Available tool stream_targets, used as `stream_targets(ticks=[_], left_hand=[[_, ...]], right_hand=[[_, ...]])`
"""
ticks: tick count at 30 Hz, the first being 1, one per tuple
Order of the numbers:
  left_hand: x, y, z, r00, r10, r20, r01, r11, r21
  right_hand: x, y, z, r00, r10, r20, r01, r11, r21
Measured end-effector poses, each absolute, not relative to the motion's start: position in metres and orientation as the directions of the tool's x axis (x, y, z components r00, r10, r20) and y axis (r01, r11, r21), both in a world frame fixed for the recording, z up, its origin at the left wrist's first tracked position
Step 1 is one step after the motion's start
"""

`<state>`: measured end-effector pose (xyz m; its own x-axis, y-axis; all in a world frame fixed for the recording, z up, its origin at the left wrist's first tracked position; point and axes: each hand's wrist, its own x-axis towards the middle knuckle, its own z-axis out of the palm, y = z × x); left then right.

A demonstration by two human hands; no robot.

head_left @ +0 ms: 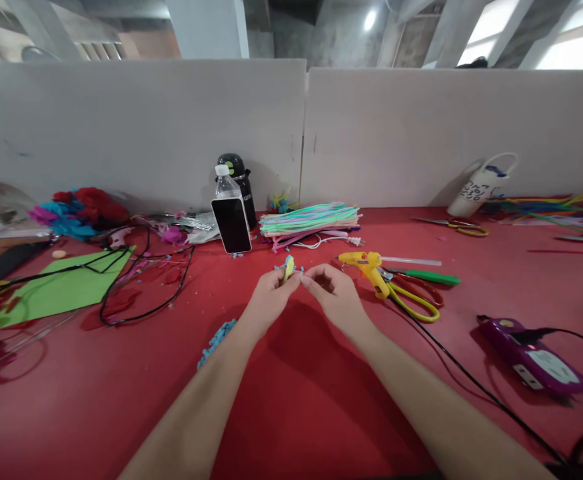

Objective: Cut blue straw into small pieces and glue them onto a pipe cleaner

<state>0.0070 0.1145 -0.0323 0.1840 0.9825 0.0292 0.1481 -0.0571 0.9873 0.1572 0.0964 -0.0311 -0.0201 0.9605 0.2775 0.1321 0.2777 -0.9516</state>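
Both hands meet over the middle of the red table (pixel 311 400). My left hand (pixel 270 293) is closed on a small yellow and blue craft piece (pixel 289 267), which looks made of pipe cleaner. The fingertips of my right hand (pixel 335 297) pinch together at the right side of that piece, touching my left thumb; anything between them is too small to name. Blue fuzzy pieces (pixel 216 341) lie beside my left forearm. Just right of my right hand rests a yellow glue gun (pixel 368 268) with a clear glue stick (pixel 411 261) in its back.
Pipe cleaners (pixel 311 220), a phone (pixel 232 225), a clear bottle (pixel 226 183) and a black bottle (pixel 246 193) stand or lie behind my hands. Scissors (pixel 411 301) and a purple power strip (pixel 536 360) are rightward. Black cables (pixel 146 317) cross green paper (pixel 61 287) at left.
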Motion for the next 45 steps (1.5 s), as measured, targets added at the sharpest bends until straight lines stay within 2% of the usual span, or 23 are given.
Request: stream_targets(ticks=[4,7,10,17,21,24,29,35,40,42,45], left_hand=[[0.004,0.114,-0.032,0.308,0.942,-0.132,-0.036,0.150,0.988],[0.003,0.112,-0.029,0.343,0.924,-0.169,-0.092,0.212,0.973],[0.003,0.111,-0.027,0.353,0.917,-0.187,-0.114,0.241,0.964],[0.003,0.111,-0.028,0.361,0.924,-0.122,-0.088,0.164,0.982],[0.005,0.112,-0.027,0.291,0.957,-0.005,0.030,-0.003,1.000],[0.005,0.112,-0.026,0.238,0.969,0.071,0.075,-0.091,0.993],[0.004,0.110,-0.024,0.296,0.953,0.068,0.038,-0.083,0.996],[0.004,0.109,-0.025,0.343,0.937,0.062,-0.045,-0.049,0.998],[0.003,0.108,-0.027,0.359,0.929,0.084,-0.132,-0.039,0.991],[0.003,0.108,-0.027,0.353,0.933,0.073,-0.130,-0.029,0.991],[0.004,0.109,-0.026,0.329,0.944,0.019,-0.077,0.007,0.997]], right_hand=[[0.162,0.101,-0.035,-0.079,0.954,0.291,0.040,0.294,-0.955],[0.166,0.102,-0.036,-0.120,0.953,0.278,0.028,0.284,-0.959],[0.167,0.101,-0.035,-0.077,0.961,0.267,0.049,0.271,-0.961],[0.168,0.101,-0.034,-0.017,0.967,0.253,0.090,0.254,-0.963],[0.170,0.102,-0.033,-0.025,0.973,0.228,0.100,0.229,-0.968],[0.172,0.103,-0.032,-0.092,0.978,0.189,0.032,0.193,-0.981],[0.174,0.104,-0.034,-0.198,0.970,0.138,-0.145,0.110,-0.983],[0.177,0.104,-0.036,-0.291,0.946,0.144,-0.213,0.083,-0.974],[0.175,0.101,-0.033,-0.369,0.925,0.087,-0.350,-0.052,-0.935],[0.174,0.102,-0.034,-0.331,0.941,0.065,-0.338,-0.054,-0.939],[0.177,0.104,-0.035,-0.240,0.967,0.090,-0.230,0.033,-0.973]])
